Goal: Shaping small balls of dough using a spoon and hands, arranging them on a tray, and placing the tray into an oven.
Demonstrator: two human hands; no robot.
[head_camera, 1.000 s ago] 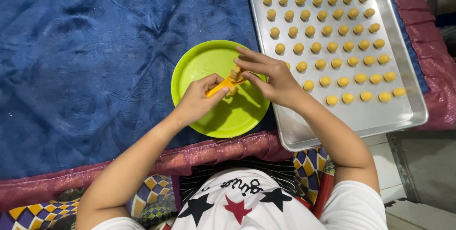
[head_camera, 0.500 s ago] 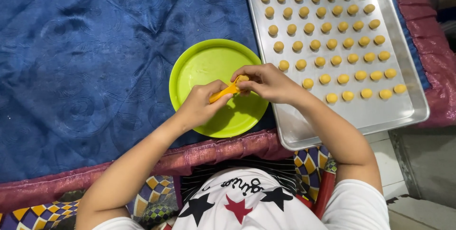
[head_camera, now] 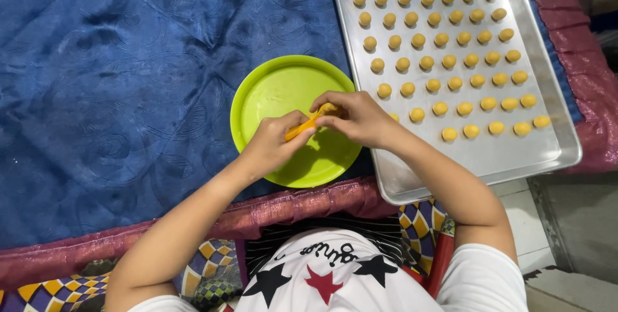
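Blue cloth (head_camera: 129, 80) lies bare left of my plate (head_camera: 270, 93); both hands (head_camera: 273, 141) (head_camera: 357, 119) pinch orange dough (head_camera: 302, 128) above it, tray (head_camera: 508, 157) touching its right rim.

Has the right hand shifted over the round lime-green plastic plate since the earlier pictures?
Barely. The right hand stays over the round lime-green plastic plate's right edge beside the metal baking tray, still pinching the orange dough strip with the left hand.

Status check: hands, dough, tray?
Left hand and right hand both pinching orange dough roll over green plate. Metal tray alongside, rows of dough balls. Nothing obstructing.
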